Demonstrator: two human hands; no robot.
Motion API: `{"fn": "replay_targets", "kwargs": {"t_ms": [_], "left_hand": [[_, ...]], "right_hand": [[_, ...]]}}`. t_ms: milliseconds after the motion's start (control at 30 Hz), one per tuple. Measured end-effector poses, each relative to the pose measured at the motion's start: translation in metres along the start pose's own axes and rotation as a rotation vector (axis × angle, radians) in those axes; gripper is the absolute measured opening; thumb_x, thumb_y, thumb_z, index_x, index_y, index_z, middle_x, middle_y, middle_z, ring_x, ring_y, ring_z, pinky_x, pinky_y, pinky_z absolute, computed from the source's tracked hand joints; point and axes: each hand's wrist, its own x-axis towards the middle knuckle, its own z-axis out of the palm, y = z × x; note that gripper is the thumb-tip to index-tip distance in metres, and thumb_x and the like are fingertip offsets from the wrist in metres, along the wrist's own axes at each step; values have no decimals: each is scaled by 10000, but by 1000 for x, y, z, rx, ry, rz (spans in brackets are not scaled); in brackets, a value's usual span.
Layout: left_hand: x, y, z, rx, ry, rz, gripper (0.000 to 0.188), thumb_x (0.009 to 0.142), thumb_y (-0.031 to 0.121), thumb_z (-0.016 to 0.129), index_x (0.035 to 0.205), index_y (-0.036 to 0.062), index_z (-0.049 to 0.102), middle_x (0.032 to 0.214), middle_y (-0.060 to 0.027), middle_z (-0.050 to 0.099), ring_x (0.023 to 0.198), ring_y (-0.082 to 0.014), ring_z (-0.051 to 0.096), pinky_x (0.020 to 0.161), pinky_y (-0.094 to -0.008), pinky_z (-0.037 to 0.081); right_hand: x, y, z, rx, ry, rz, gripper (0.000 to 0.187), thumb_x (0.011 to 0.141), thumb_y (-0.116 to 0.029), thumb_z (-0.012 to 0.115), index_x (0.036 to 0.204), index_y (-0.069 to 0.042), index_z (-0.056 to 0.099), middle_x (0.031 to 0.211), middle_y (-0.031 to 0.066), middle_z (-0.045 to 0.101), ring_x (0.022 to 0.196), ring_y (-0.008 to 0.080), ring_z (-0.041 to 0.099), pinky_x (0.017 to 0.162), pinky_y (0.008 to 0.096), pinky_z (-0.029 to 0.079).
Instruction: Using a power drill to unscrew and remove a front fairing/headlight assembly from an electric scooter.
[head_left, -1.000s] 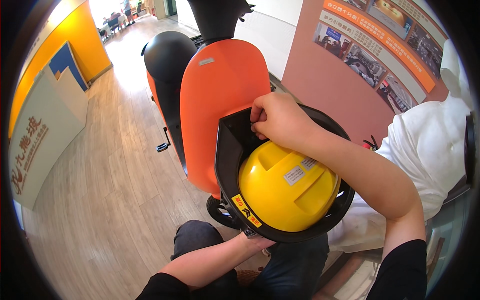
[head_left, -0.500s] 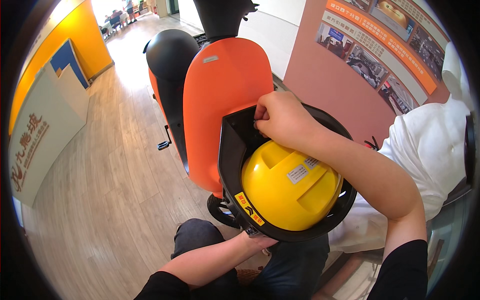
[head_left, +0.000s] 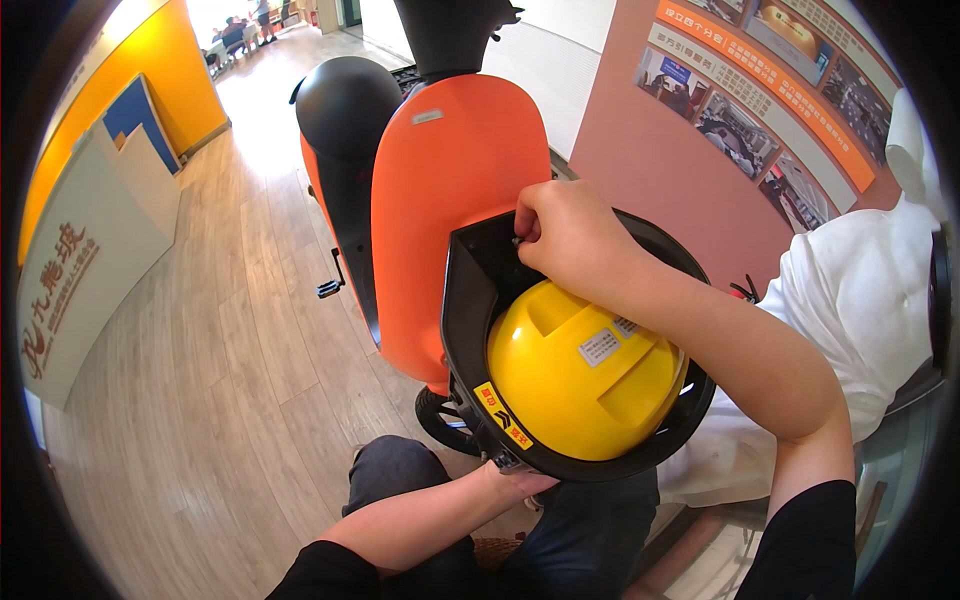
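Note:
A yellow hard hat sits in a black helmet holder against the front panel of an orange electric scooter. Inside the holder's back wall, near its upper rim, my right hand is closed in a pinch. A tiny bit of something shiny shows at its fingertips, too small to name. The right forearm crosses over the hard hat. My left hand is under the holder's near edge; its fingers are hidden beneath. A yellow sticker is on the holder's near left rim.
The scooter's black seat and a pedal are on its left side. A pale counter stands at left. A pink display wall and a white cloth-like thing are at right. People are far back.
The scooter and holder appear slightly further right in the picture. My right hand stays pinched at the same place on the holder, and my left hand remains below it.

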Motion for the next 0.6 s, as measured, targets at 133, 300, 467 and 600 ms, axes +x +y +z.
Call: {"fn": "replay_targets", "kwargs": {"t_ms": [133,300,467,600], "left_hand": [[-4,0,1,-55,-60,-1,577,1089,471,472,1537,109,503,1569,-169,523,1420,-376,522,1218,-583,368],[-3,0,-6,-60,-78,-13,582,1090,470,470,1542,106,498,1573,-172,518,1423,-385,519,1217,-591,367],[-3,0,-4,-52,-64,-4,583,1090,469,469,1541,101,498,1572,-175,518,1421,-390,521,1215,-594,370],[-2,1,-3,-38,-16,5,582,1090,467,470,1538,97,500,1569,-178,521,1419,-392,522,1213,-595,372]], "right_hand": [[3,-3,0,-41,-6,-12,135,799,-30,772,897,54,733,858,215,745,837,338,749,795,401,594],[2,-4,2,-132,-17,-2,131,823,-74,763,865,49,745,828,227,738,814,363,743,793,422,593],[2,-5,2,-147,-8,4,151,849,-107,759,855,44,753,796,236,727,793,380,738,784,437,592],[4,-4,4,-171,-21,32,168,862,-123,767,864,44,756,797,237,727,795,378,739,779,435,591]]}}
